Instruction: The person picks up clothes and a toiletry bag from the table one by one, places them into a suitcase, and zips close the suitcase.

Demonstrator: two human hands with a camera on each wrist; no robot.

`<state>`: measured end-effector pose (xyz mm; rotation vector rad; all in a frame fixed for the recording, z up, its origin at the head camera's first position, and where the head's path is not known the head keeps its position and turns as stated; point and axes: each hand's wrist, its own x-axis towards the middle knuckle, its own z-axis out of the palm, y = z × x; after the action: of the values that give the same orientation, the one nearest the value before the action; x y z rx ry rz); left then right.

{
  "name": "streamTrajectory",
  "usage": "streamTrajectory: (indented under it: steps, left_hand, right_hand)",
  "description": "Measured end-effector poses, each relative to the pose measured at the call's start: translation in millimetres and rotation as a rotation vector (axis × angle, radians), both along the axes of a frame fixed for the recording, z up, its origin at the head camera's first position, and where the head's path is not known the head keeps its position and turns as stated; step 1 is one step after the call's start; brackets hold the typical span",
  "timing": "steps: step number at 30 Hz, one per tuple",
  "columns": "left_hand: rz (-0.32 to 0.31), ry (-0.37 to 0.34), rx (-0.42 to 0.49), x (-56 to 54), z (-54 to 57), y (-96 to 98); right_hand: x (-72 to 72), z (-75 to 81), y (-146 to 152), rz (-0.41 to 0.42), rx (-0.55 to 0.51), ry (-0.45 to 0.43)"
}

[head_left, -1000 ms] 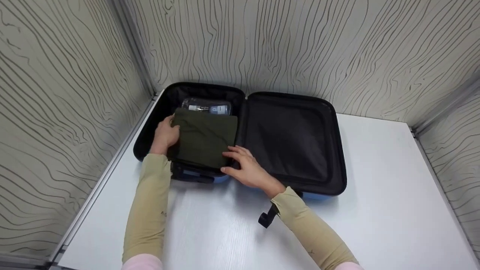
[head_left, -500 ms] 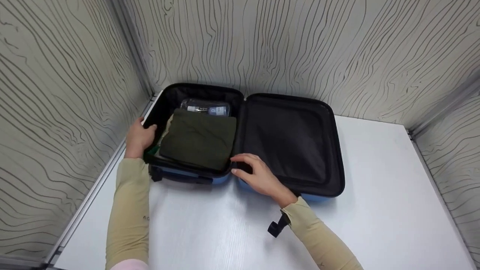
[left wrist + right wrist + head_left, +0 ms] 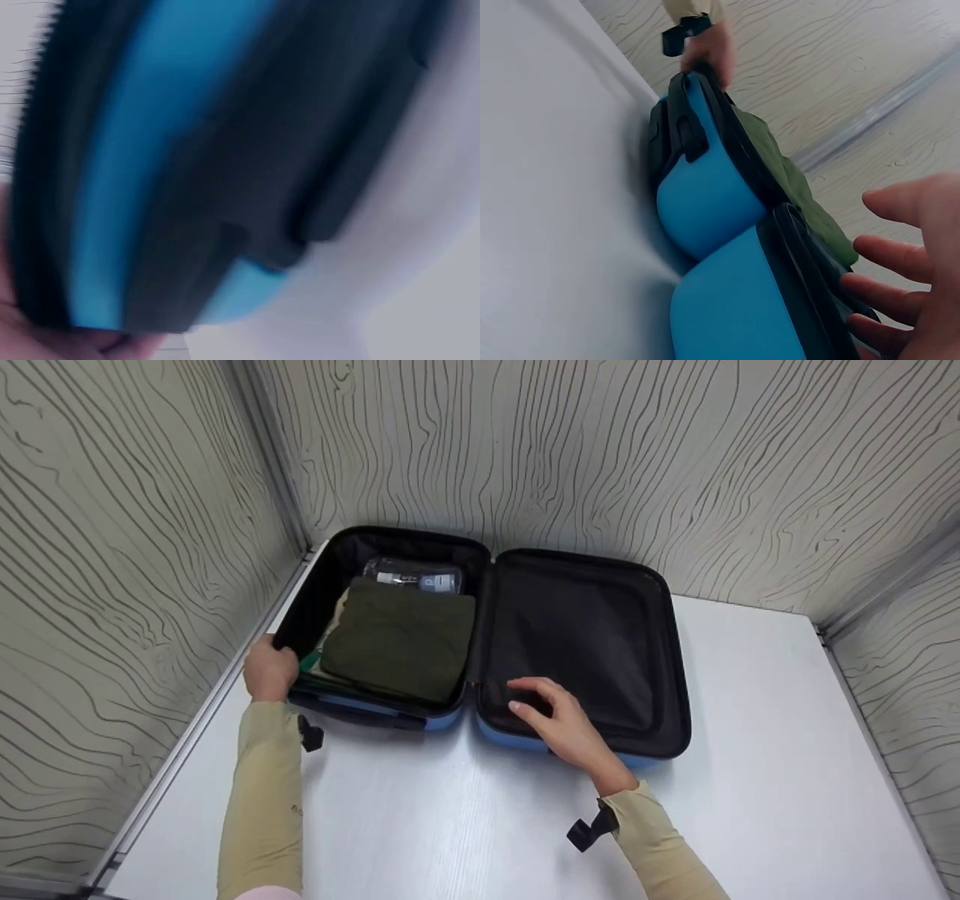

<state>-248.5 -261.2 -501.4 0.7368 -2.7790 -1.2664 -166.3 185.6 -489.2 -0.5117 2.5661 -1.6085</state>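
A blue suitcase (image 3: 681, 675) with a black lining lies open flat in the head view. Its left half holds a folded dark green cloth garment (image 3: 401, 637), with pale and bright green fabric showing beneath. Behind that sits a clear pouch (image 3: 415, 579) with small labelled bottles. My left hand (image 3: 270, 669) grips the suitcase's near left corner, thumb over the rim; in the left wrist view its fingers (image 3: 45, 346) wrap the corner, partly out of frame. Over the right half hovers my right hand (image 3: 564, 726), fingers spread and holding nothing.
The suitcase rests on a white table (image 3: 420, 825). Wood-grain patterned walls (image 3: 480, 450) stand close behind it and to the left. A carry handle (image 3: 367, 715) is on the left half's near side. Black wrist mounts (image 3: 589, 834) hang below each forearm.
My left hand has left the garment's left edge and taken hold of the suitcase corner. The right hand has moved off the garment, rightward and nearer, over the right half.
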Motion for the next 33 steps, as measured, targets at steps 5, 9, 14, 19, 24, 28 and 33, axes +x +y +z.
streamTrajectory:
  steps: [5, 9, 14, 19, 24, 28, 33]
  left_hand:
    - [0.076, 0.027, -0.066, -0.1, -5.8, 3.7]
    - [0.106, 0.029, -0.092, 1.6, -5.5, 5.4]
    - [0.117, -0.003, -0.106, 0.8, -4.7, 8.1]
    - [0.115, -0.028, -0.109, 1.1, -4.4, 9.8]
    - [0.110, -0.015, -0.130, 1.5, -5.0, 9.6]
    - [0.102, 0.009, -0.146, 1.4, -5.2, 8.9]
    - [0.121, 0.015, -0.115, 6.6, -6.4, 5.6]
  right_hand:
    - [3.0, -1.9, 10.0, -0.044, -0.020, -0.013]
    - [3.8, 1.0, 19.1, -0.074, -0.009, -0.014]
    - [6.6, 9.0, 35.6, -0.122, -0.017, -0.024]
    - [10.5, 17.7, 55.0, -0.189, -0.026, -0.060]
    - [14.8, 21.3, 79.9, -0.291, -0.010, -0.083]
    - [20.1, 22.1, 101.8, -0.419, -0.011, -0.077]
    - [26.3, 17.0, 126.3, -0.622, -0.004, -0.030]
